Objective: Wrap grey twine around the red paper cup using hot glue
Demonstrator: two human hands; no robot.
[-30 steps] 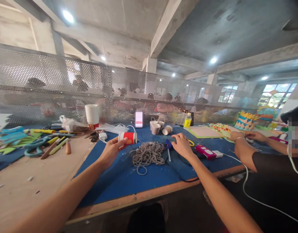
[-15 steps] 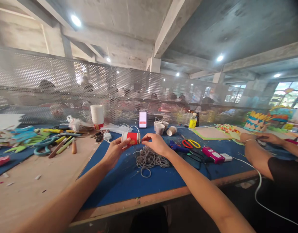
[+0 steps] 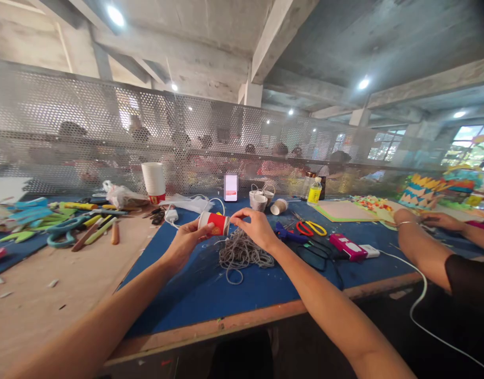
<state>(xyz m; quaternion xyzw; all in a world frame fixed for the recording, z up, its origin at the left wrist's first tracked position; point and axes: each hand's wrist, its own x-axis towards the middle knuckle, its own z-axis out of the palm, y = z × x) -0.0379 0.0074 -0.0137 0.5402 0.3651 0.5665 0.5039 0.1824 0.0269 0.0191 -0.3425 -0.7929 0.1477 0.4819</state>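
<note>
My left hand (image 3: 185, 241) grips a red and white paper cup (image 3: 215, 223) lying sideways in the air above the blue mat (image 3: 179, 305). At the cup's right end my right hand (image 3: 254, 227) has its thumb and fingertips pinched together, close to or touching the rim. What those fingertips hold, if anything, is too small to make out. Below both hands lies a tangled heap of grey cord (image 3: 245, 251). Behind it stand several small cord-wrapped cups (image 3: 258, 201), and one more cup (image 3: 279, 207) rests on its side.
Right of the cord are a blue glue gun (image 3: 290, 232), scissors with red and yellow handles (image 3: 312, 228) and a magenta box (image 3: 348, 247). A phone (image 3: 231, 188) stands upright at the back. Stacked paper cups (image 3: 153, 181) and tools are on the left. Another person's arm (image 3: 421, 247) reaches in at right.
My right fingertips have shifted slightly at the cup's end, and the cup's rim end now faces a little more toward me. The view has tilted slightly. My left hand keeps its grip.
</note>
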